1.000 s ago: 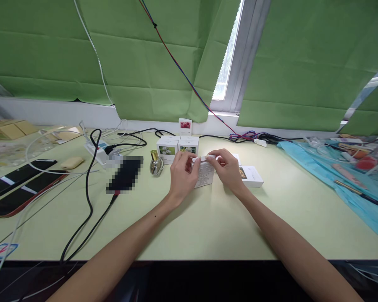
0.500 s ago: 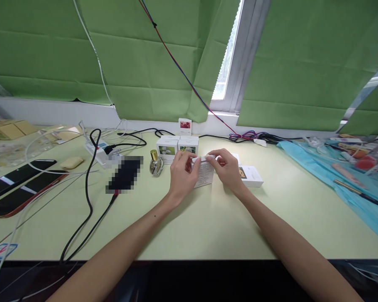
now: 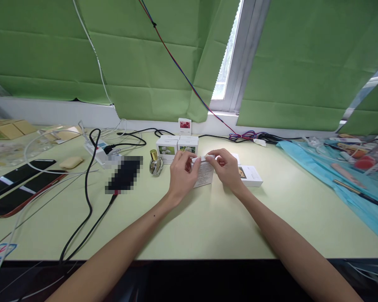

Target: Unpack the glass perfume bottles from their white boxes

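Note:
A small white box [image 3: 204, 174] with fine grey print on its near face stands between my hands in the middle of the table. My left hand [image 3: 183, 171] grips its upper left edge, thumb in front. On the upper right edge, my right hand [image 3: 226, 167] pinches with thumb and fingertips. Fingers hide the box's top and sides. Behind my left hand are two white boxes with flower pictures, a left one [image 3: 166, 147] and a right one [image 3: 189, 144]. A glass perfume bottle [image 3: 156, 165] with a gold cap stands to the left. Another white box [image 3: 250, 176] lies beside my right hand.
A pixelated dark device [image 3: 124, 174] with a black cable lies left of the bottle. Farther left are two phones [image 3: 22, 193], a power strip [image 3: 96, 153] and loose cables. Blue sheeting [image 3: 334, 180] with a pen [image 3: 359, 193] covers the right side. One white box [image 3: 185, 126] stands by the wall.

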`<state>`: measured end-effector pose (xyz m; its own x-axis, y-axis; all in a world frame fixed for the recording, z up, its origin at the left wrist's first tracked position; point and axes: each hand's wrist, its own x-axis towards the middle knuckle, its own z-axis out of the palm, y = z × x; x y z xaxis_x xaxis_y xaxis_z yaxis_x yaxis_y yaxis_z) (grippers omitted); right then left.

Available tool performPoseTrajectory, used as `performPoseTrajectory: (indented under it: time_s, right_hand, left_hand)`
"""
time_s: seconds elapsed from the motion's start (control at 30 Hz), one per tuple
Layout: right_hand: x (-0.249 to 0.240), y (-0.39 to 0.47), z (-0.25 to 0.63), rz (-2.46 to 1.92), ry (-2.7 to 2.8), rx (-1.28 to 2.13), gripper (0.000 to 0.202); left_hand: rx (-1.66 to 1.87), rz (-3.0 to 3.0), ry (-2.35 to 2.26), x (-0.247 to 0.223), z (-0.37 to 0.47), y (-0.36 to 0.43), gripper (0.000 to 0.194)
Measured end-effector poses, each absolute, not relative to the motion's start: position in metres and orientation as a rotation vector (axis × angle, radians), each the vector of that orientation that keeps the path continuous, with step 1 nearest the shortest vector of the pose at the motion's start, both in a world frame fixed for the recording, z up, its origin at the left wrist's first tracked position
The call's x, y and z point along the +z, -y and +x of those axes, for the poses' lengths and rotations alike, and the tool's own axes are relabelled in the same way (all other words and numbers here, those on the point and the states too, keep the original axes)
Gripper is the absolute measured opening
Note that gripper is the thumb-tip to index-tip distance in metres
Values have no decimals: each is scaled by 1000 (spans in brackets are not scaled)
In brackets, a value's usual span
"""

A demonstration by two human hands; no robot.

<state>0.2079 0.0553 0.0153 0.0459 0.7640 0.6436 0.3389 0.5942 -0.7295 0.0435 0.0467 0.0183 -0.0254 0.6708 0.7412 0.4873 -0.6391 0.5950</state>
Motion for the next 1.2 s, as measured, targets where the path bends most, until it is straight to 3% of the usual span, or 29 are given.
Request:
performPoseTrajectory:
  time_s: [1.2]
  right_hand:
    - [16, -54, 209, -977, 1561, 395, 15]
  left_hand:
    - [1700, 2071, -1231, 19, 43, -46, 12]
